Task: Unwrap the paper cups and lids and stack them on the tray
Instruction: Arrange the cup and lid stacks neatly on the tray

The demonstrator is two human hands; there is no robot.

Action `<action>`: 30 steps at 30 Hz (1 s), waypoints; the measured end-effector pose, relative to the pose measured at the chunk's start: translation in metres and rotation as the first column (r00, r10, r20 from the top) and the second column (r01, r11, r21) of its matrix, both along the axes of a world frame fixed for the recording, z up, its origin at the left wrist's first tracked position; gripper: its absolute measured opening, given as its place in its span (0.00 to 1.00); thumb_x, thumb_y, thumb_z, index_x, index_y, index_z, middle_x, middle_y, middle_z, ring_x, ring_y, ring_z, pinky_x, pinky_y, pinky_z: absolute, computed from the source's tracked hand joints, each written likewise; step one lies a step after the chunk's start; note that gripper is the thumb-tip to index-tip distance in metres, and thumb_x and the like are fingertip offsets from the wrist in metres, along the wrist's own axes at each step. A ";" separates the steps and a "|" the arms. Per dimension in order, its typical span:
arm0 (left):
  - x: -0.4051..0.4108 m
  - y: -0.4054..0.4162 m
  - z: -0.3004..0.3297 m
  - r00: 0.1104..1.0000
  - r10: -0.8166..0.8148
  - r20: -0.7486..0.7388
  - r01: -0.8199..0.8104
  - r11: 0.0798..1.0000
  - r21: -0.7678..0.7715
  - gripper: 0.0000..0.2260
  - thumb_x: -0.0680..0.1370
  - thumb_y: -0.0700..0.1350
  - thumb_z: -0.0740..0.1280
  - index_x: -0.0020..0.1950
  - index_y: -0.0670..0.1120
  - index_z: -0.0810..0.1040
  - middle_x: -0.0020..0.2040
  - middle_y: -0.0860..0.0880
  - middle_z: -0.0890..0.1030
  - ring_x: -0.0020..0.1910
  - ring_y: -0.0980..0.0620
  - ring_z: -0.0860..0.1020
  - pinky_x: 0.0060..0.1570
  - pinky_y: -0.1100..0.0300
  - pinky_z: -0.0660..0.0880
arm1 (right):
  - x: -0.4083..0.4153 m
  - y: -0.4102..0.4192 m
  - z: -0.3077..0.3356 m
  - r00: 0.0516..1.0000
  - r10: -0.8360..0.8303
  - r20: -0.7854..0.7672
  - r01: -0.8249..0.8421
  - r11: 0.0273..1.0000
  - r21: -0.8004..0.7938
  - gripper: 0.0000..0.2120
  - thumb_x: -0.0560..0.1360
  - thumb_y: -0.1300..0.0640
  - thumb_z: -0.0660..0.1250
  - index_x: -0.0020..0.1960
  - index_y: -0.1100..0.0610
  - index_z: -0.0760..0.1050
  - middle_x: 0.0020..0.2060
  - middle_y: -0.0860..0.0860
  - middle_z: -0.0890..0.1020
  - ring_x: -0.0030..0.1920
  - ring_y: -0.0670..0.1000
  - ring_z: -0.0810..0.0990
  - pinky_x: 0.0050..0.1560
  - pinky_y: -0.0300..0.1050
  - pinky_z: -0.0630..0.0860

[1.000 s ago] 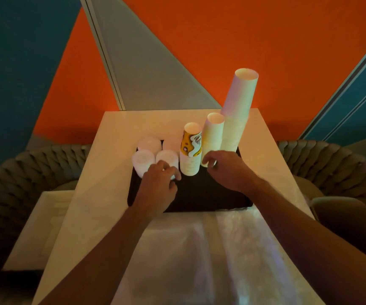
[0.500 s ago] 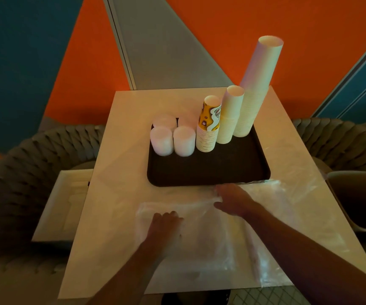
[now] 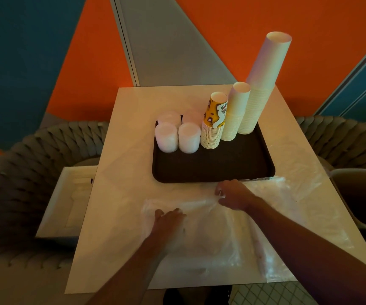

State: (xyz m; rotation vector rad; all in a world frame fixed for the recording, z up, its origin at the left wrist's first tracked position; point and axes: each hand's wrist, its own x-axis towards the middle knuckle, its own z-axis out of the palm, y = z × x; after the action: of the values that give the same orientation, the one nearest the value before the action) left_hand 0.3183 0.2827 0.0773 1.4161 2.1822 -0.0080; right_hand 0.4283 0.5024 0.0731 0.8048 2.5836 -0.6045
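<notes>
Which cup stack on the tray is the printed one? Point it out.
The shortest cup stack, leftmost of three beside the lid stacks: its top cup has a yellow pattern; the two taller stacks are plain.

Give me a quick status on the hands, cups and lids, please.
Left hand flat on plastic wrap; right hand pinching it. Three cup stacks and lid stacks upright on tray. Nothing in the way.

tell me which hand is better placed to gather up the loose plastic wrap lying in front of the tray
Probably the right hand: it already pinches a bunched fold of the plastic wrap just short of the tray. The left hand only rests on the sheet with no grip.
</notes>
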 end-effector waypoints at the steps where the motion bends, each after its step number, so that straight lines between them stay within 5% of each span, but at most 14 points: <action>1: -0.001 -0.001 0.001 1.000 0.009 0.023 -0.009 1.000 0.026 0.16 0.80 0.41 0.61 0.66 0.50 0.78 0.65 0.50 0.76 0.66 0.47 0.73 0.65 0.49 0.60 | 0.000 0.000 0.002 1.000 0.020 0.004 -0.020 1.000 -0.013 0.13 0.76 0.59 0.68 0.59 0.55 0.83 0.58 0.52 0.84 0.59 0.55 0.81 0.61 0.47 0.76; 8: -0.033 -0.005 0.023 0.977 0.184 0.107 -0.213 0.863 0.458 0.20 0.76 0.46 0.72 0.67 0.53 0.76 0.67 0.53 0.74 0.68 0.49 0.70 0.60 0.57 0.62 | -0.003 -0.001 0.061 0.985 0.139 -0.098 -0.144 0.988 -0.050 0.09 0.80 0.55 0.66 0.58 0.51 0.82 0.60 0.47 0.82 0.62 0.51 0.79 0.68 0.54 0.72; 12: -0.060 0.013 0.060 0.974 0.075 0.216 -0.132 0.955 0.265 0.42 0.69 0.61 0.76 0.79 0.56 0.61 0.76 0.55 0.65 0.75 0.53 0.62 0.72 0.49 0.61 | -0.017 -0.010 0.115 0.943 0.323 -0.076 -0.320 0.946 0.050 0.10 0.81 0.53 0.64 0.61 0.48 0.79 0.59 0.44 0.82 0.60 0.46 0.78 0.68 0.53 0.66; 14: -0.064 0.022 0.075 0.933 0.034 0.359 -0.083 0.989 0.122 0.35 0.71 0.58 0.77 0.75 0.56 0.69 0.68 0.57 0.74 0.68 0.56 0.71 0.67 0.54 0.69 | -0.022 -0.015 0.136 0.929 0.352 -0.114 -0.344 0.935 0.084 0.11 0.81 0.54 0.64 0.62 0.47 0.79 0.57 0.43 0.82 0.56 0.42 0.76 0.66 0.50 0.66; 16: -0.065 0.025 0.083 0.885 0.047 0.464 -0.098 0.992 0.086 0.10 0.76 0.51 0.74 0.55 0.52 0.82 0.48 0.54 0.83 0.51 0.50 0.81 0.49 0.60 0.75 | -0.023 -0.017 0.149 0.915 0.349 -0.203 -0.340 0.937 0.082 0.11 0.81 0.54 0.66 0.61 0.48 0.79 0.53 0.41 0.81 0.49 0.37 0.73 0.62 0.44 0.69; 17: -0.065 0.026 0.086 0.870 0.056 0.490 -0.125 0.986 0.110 0.06 0.78 0.50 0.72 0.49 0.48 0.84 0.42 0.50 0.83 0.46 0.47 0.82 0.46 0.57 0.76 | -0.021 -0.015 0.155 0.906 0.334 -0.260 -0.329 0.942 0.064 0.11 0.80 0.54 0.68 0.62 0.48 0.79 0.52 0.39 0.80 0.47 0.35 0.73 0.58 0.37 0.71; 19: -0.065 0.023 0.090 0.809 0.106 0.578 -0.237 0.959 0.155 0.07 0.80 0.47 0.70 0.49 0.45 0.86 0.43 0.47 0.86 0.46 0.50 0.84 0.51 0.54 0.79 | -0.013 -0.006 0.161 0.884 0.214 -0.416 -0.244 0.969 -0.022 0.18 0.76 0.51 0.74 0.65 0.46 0.77 0.54 0.36 0.78 0.51 0.31 0.74 0.53 0.26 0.69; 21: -0.061 0.017 0.103 0.709 0.120 0.695 -0.360 0.909 0.211 0.06 0.80 0.43 0.69 0.50 0.44 0.87 0.46 0.48 0.87 0.47 0.53 0.85 0.53 0.60 0.80 | 0.005 0.002 0.164 0.808 -0.112 -0.579 -0.031 0.972 -0.232 0.27 0.72 0.50 0.78 0.68 0.44 0.72 0.58 0.34 0.75 0.58 0.30 0.73 0.52 0.24 0.69; 24: -0.054 0.010 0.118 0.525 0.133 0.841 -0.545 0.811 0.212 0.07 0.80 0.39 0.68 0.50 0.43 0.86 0.49 0.46 0.87 0.50 0.51 0.85 0.52 0.62 0.80 | 0.042 0.010 0.144 0.541 -0.659 -0.522 0.042 0.641 -0.766 0.40 0.68 0.50 0.81 0.75 0.49 0.65 0.64 0.45 0.78 0.63 0.42 0.78 0.58 0.38 0.77; 27: -0.051 0.007 0.122 0.340 0.154 0.928 -0.703 0.697 0.142 0.08 0.80 0.39 0.66 0.52 0.42 0.85 0.50 0.41 0.86 0.50 0.44 0.84 0.56 0.51 0.80 | 0.065 -0.006 0.107 0.688 -0.667 -0.286 -0.011 0.384 -0.923 0.49 0.62 0.44 0.83 0.77 0.54 0.65 0.69 0.54 0.77 0.68 0.56 0.77 0.69 0.58 0.73; 30: -0.048 0.009 0.127 0.260 0.171 0.950 -0.763 0.640 0.094 0.08 0.80 0.40 0.67 0.54 0.39 0.85 0.52 0.37 0.85 0.50 0.40 0.83 0.58 0.46 0.78 | 0.060 -0.027 0.094 0.704 -0.664 -0.253 0.006 0.362 -0.932 0.26 0.73 0.57 0.77 0.69 0.63 0.75 0.63 0.59 0.82 0.64 0.60 0.81 0.63 0.51 0.79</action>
State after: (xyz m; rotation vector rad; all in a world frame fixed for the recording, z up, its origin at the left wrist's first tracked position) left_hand 0.2701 0.2921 0.2045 0.5183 1.5349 1.4328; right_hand 0.4887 0.4753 0.1671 0.8290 1.8870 -2.4974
